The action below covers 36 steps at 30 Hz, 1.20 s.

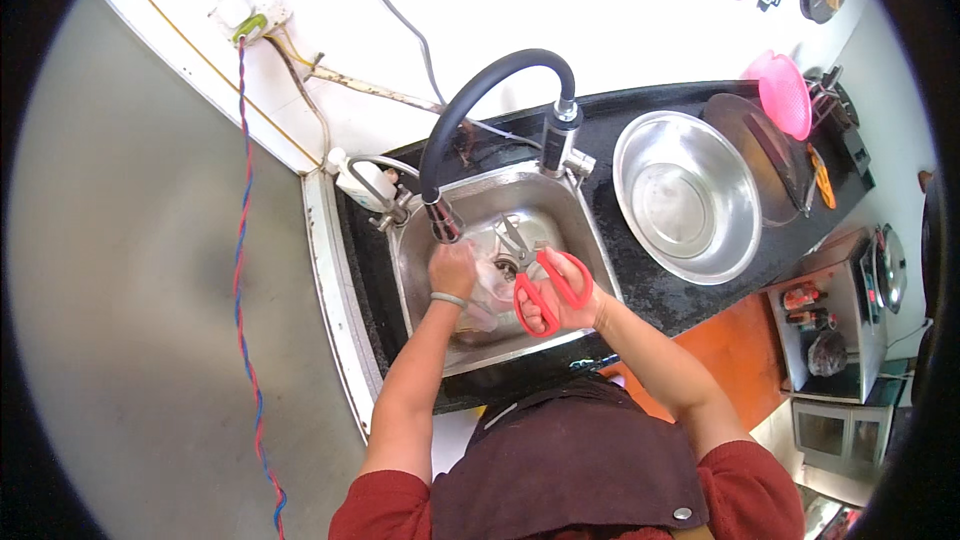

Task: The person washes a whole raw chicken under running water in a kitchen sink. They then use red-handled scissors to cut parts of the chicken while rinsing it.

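My right hand (564, 292) grips kitchen scissors (553, 292) by their red handles. The parted metal blades point away from me over the stainless steel sink (421, 270). To the left, my left hand (452, 270) is closed just below the spray head (445, 223) of the black flexible faucet (469, 101). A translucent plastic bag (486, 307) hangs from that hand into the basin; the fingertips are blurred. Part of the dark drain (506, 265) shows beneath the scissors.
A large steel basin (667, 202) stands on the black counter (637, 300) right of the sink. Beyond it are a round brown board (739, 157), a knife (776, 154) and a pink strainer (785, 97). A white bottle (364, 184) and a small tap (394, 211) stand at the sink's left corner.
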Each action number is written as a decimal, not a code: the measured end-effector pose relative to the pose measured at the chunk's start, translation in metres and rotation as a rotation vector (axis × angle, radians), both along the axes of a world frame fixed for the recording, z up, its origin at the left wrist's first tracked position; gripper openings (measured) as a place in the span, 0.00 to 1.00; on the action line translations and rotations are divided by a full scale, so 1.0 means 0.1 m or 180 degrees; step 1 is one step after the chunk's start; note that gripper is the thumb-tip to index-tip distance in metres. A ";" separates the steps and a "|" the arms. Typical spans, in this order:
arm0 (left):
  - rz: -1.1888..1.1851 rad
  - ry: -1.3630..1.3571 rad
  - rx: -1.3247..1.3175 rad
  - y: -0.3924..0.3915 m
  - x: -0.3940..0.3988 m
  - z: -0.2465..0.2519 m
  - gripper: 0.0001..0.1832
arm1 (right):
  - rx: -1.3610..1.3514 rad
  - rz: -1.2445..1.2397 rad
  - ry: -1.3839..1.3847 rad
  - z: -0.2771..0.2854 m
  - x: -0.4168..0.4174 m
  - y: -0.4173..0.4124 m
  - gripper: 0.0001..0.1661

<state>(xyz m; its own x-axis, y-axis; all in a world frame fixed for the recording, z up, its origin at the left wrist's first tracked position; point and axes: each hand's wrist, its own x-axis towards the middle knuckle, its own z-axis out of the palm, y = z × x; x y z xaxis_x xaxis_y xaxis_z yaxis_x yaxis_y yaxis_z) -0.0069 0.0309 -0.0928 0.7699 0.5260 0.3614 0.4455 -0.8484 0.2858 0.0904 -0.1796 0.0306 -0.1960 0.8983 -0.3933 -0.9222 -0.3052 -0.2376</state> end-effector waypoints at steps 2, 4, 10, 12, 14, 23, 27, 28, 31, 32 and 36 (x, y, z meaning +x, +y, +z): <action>0.0315 0.0225 0.0061 0.15 -0.08 -0.03 0.06 | -0.0040 0.0063 -0.0247 0.03 0.03 -0.13 0.41; 0.0483 0.0339 -0.0089 0.31 -0.18 -0.01 0.07 | 0.0001 0.0280 -0.0482 0.03 0.10 -0.24 0.40; 0.0666 0.0388 -0.0745 0.37 -0.27 0.17 0.09 | -0.0330 0.0608 -0.1341 -0.08 -0.01 -0.06 0.35; 0.0780 0.0353 -0.0926 0.25 -0.28 0.25 0.09 | -0.0425 0.0745 -0.1730 -0.11 -0.09 0.12 0.36; 0.0741 -0.0024 -0.0940 0.25 -0.38 0.12 0.09 | -0.0061 0.0720 -0.0723 -0.07 -0.14 0.27 0.37; 0.0401 -0.0884 -0.0710 0.19 -0.61 -0.02 0.09 | -0.0114 0.1159 -0.0989 -0.10 -0.20 0.60 0.38; 0.0656 -0.0773 -0.0475 0.11 -0.66 -0.01 0.14 | -0.0618 0.1463 -0.3322 -0.10 -0.14 0.60 0.41; 0.0689 -0.0385 -0.0571 0.07 -0.66 0.10 0.15 | -0.0665 0.1740 -0.4273 -0.07 -0.09 0.59 0.42; 0.0803 0.0384 -0.0986 0.15 -0.64 0.31 0.16 | -0.0940 0.1855 -0.6486 0.26 -0.17 0.50 0.43; 0.0807 0.0369 -0.1224 0.24 -0.61 0.28 0.16 | -0.0963 0.1786 -0.6819 0.28 -0.15 0.46 0.43; 0.0657 -0.0290 -0.1852 0.31 -0.38 0.30 0.14 | -0.0809 0.0944 -0.7498 0.13 0.00 0.13 0.40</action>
<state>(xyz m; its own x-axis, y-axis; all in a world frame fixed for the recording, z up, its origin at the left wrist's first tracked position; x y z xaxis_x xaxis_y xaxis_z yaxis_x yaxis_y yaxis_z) -0.0447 0.0619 -0.0626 0.6108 0.7912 0.0302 0.5359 -0.4412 0.7198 0.0909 -0.1665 0.0434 0.5003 0.8591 -0.1075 0.7906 -0.5039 -0.3478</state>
